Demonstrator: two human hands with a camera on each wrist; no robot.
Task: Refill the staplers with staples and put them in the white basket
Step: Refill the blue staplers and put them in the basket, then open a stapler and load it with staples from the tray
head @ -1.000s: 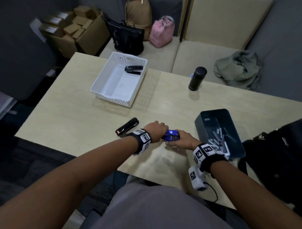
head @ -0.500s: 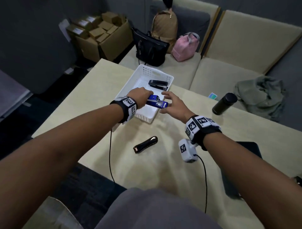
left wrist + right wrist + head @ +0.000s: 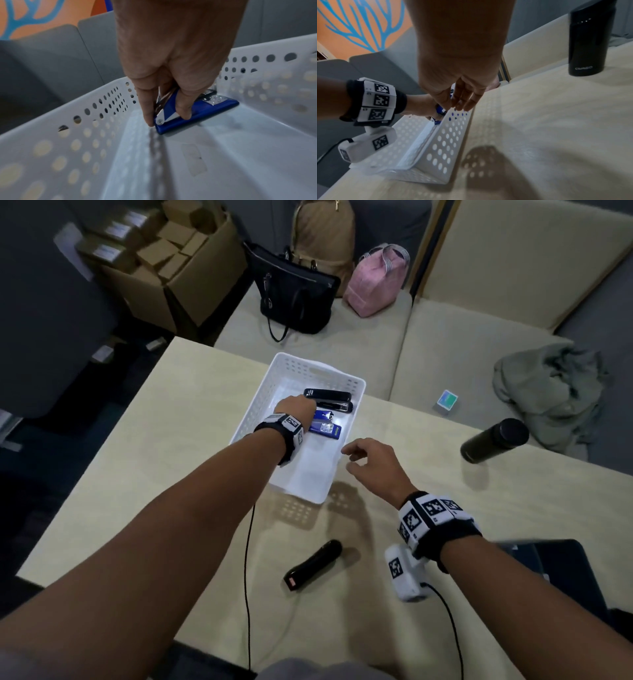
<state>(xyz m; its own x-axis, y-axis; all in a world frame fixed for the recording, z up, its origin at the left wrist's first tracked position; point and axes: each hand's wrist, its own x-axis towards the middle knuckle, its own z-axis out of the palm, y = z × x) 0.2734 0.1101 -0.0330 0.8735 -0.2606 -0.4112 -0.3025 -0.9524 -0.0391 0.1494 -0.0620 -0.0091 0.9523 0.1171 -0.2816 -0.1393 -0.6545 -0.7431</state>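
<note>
The left hand was down inside the white basket, fingers curled round the blue stapler, whose base lay on the basket floor in the left wrist view. A black stapler lay in the basket just beyond the blue one, against the far wall. The right hand hung over the table just outside the basket's right wall, its fingers loose and nearly straight, holding nothing. A second black stapler lay on the table nearer the person, apart from the basket, between the two forearms.

The table was pale wood with a light grain, and the basket threw a dotted shadow onto it. A black flask stood on the right side of the table, well apart from the basket. At the near right edge a dark bin was only partly in view.

Beyond the table ran a beige cushioned bench. On it sat a black handbag, a tan backpack and a pink bag, with a crumpled grey-green jacket further right and a small card box near the table's edge. On the far left floor stood an open cardboard box full of smaller boxes. The wrist views showed an orange wall with a blue branching pattern behind grey panels.
</note>
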